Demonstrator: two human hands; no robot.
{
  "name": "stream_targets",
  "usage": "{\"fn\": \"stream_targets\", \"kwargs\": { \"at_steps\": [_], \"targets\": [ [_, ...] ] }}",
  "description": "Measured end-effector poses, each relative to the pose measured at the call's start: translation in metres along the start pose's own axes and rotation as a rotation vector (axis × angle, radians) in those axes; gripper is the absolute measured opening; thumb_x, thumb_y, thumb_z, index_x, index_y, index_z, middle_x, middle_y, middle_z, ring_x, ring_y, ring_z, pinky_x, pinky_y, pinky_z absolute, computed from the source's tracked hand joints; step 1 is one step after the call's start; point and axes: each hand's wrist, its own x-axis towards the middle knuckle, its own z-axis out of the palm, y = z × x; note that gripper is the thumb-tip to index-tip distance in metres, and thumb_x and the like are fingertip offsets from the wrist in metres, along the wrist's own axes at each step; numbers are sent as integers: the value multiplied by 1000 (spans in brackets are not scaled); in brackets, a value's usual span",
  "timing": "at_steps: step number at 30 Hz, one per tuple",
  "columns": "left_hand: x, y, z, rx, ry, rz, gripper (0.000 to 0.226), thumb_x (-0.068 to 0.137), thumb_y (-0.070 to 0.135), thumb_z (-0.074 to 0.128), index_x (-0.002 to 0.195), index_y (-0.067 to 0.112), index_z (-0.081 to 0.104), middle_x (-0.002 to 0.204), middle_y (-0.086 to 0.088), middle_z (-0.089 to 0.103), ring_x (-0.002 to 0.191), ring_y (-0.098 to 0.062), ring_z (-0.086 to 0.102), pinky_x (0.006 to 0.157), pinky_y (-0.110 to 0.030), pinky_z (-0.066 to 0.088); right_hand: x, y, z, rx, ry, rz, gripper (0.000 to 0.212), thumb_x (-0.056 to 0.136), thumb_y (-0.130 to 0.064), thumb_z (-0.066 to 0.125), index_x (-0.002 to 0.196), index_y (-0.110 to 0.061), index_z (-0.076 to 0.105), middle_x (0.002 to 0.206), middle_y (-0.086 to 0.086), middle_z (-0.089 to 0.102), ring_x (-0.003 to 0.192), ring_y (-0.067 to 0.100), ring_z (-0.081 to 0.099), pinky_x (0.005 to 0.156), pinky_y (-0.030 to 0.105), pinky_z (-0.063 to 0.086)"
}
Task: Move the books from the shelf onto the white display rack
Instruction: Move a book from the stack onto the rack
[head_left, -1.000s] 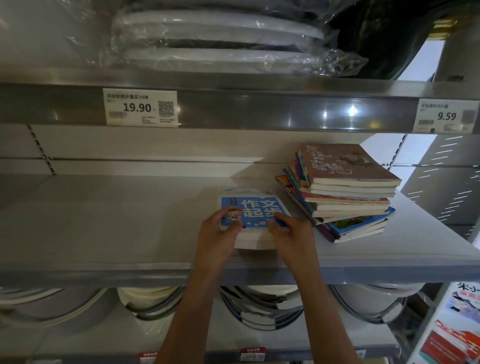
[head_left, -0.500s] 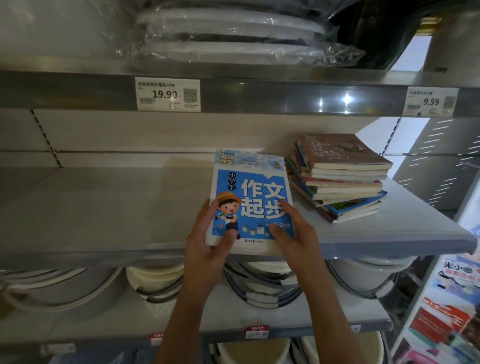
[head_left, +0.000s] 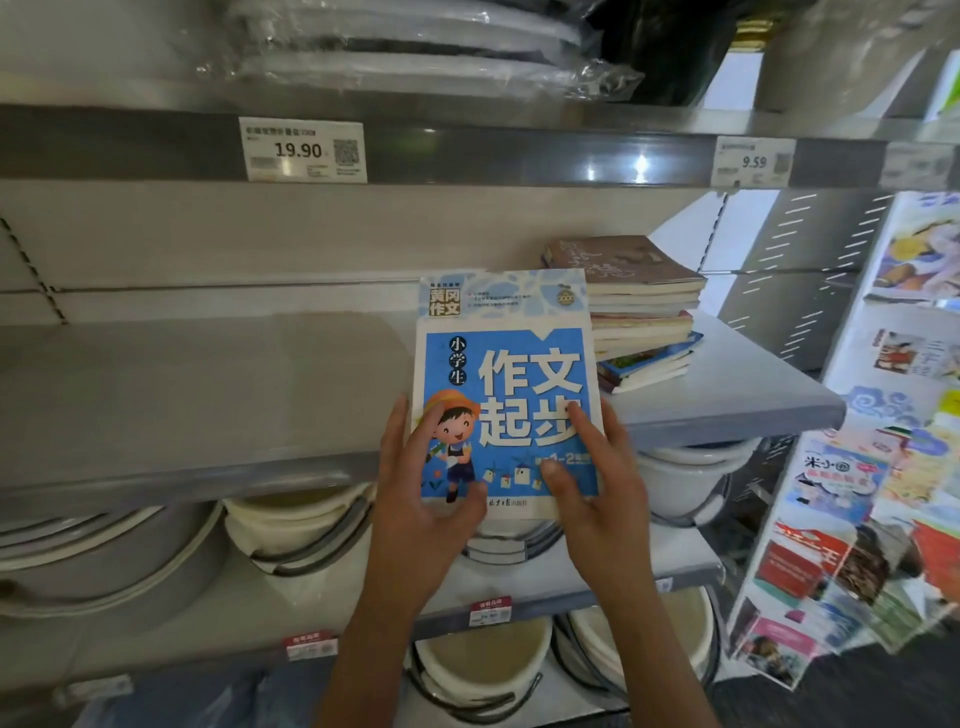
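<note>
Your left hand (head_left: 415, 499) and right hand (head_left: 597, 488) grip a blue workbook (head_left: 506, 384) upright before the shelf (head_left: 208, 395), beside a book stack (head_left: 639, 306).

Book stack (head_left: 641, 317) on grey shelf (head_left: 208, 384)

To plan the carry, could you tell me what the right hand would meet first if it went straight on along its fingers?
Probably the stack of books on the shelf, beyond the right hand; depth is unclear.

Single head view, close, forward and slightly down at shelf (head_left: 727, 415).
</note>
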Motion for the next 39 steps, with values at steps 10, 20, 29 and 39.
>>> {"fn": "stream_targets", "kwargs": {
  "at_steps": [10, 20, 29, 39],
  "targets": [
    [-45, 47, 74, 14, -110, 105, 78, 86, -3, 71, 139, 43, 37, 152, 33, 14, 132, 14, 35, 77, -4, 49, -40, -20, -93, -97, 113, -37, 53, 91, -36, 59, 143, -27, 49, 159, -8, 28, 134, 12, 49, 81, 24, 59],
    [-138, 93, 214, -79, -331, 98, 77, 81, 37, 68, 151, 35, 37, 160, 16, 19, 143, -20, 38, 91, -46, 57, -131, -58, -270, -274, 297, 75, 54, 91, -34, 64, 140, -42, 44, 159, -21, 24, 141, 9, 39, 89, 32, 58],
    [-224, 142, 324, -114, -483, 187, 76, 85, 19, 74, 146, 42, 33, 153, 37, 16, 138, 9, 34, 87, -11, 51, -210, -92, -399, -330, 445, 159, 53, 92, -28, 65, 138, -47, 46, 158, -22, 25, 140, 9, 41, 89, 40, 59],
    [-255, 172, 422, -171, -633, 238, 79, 83, 41, 70, 152, 26, 35, 159, 24, 17, 145, 6, 21, 105, -21, 46, -243, -101, -490, -364, 586, 184, 54, 88, -29, 63, 138, -40, 46, 159, -20, 23, 138, 0, 39, 88, 20, 55]
  ]
}}
